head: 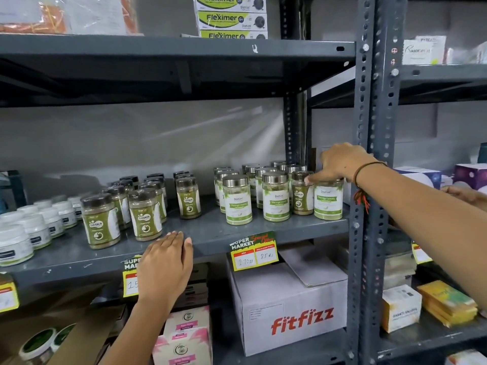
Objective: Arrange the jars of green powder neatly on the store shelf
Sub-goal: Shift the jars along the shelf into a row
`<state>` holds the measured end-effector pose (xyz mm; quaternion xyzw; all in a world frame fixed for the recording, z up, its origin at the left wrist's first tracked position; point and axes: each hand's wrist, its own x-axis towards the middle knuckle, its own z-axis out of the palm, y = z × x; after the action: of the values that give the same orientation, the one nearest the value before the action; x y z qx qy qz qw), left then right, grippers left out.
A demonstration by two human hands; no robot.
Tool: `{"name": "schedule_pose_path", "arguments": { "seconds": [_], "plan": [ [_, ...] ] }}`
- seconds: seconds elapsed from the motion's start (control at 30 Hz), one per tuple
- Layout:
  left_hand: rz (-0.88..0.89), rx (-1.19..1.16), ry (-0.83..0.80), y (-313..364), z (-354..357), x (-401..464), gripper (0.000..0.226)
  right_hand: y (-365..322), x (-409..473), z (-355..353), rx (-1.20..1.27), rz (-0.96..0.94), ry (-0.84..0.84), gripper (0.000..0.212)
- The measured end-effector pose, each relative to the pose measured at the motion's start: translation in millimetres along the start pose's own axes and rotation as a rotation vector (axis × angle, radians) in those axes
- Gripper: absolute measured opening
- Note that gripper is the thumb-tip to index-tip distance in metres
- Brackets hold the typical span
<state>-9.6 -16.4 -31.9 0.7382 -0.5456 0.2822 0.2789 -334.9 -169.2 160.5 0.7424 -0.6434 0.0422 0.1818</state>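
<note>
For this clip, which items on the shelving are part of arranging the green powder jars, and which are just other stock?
Part of the job:
- silver-lidded Moringa jars
- dark-lidded Gaska jars
- one Gaska jar standing among the Moringa jars
- right hand over the rightmost jars
- left hand at the shelf edge

Other stock:
- white tubs
- Fitfizz carton
- Fleximer boxes
- price tag

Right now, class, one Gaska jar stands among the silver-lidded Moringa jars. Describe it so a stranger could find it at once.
Start at the grey upright post on the right of the middle shelf. Beside it stands a cluster of silver-lidded Moringa jars, where the right hand reaches. The odd jar stands in the front row, second from the right: narrower, with a dark lid and an olive Gaska label.
</note>
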Motion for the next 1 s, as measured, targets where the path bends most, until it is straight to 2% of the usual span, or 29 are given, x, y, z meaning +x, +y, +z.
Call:
{"name": "schedule_pose_path", "arguments": {
  "seconds": [0.1, 0.17, 0.2, 0.33, 0.5, 0.6, 0.77, 1.0],
  "plan": [
    [-0.004, 0.003, 0.004, -1, 3, 1, 0.05, -6, -1, -8, -0.057, -0.02, 0.25, 0.076],
    [-0.008, -0.002, 0.008, -1, 4, 1, 0.049, -11, 4, -9, -0.02, -0.087, 0.319, 0.07],
    [-0.008, -0.003, 0.009, -1, 4, 0, 0.049, -14, 7, -9, 0.019, -0.12, 0.286, 0.068],
    [-0.006, -0.007, 0.024, -3, 6, 0, 0.047, -21, 24, -3, 0.134, -0.206, -0.014, 0.075],
    [-0.001, 0.005, 0.05, -3, 7, 0, 0.046, -27, 38, 6, 0.152, -0.232, -0.15, 0.074],
    [0.004, 0.011, 0.053, -4, 7, 0, 0.047, -29, 42, 8, 0.177, -0.223, -0.142, 0.07],
    [0.001, 0.018, 0.058, -3, 6, 0, 0.045, -22, 44, 6, 0.353, -0.224, -0.125, 0.057],
    [0.003, 0.023, 0.041, -3, 6, 0, 0.049, -14, 36, -22, 0.33, -0.208, 0.118, 0.059]
  ]
}}
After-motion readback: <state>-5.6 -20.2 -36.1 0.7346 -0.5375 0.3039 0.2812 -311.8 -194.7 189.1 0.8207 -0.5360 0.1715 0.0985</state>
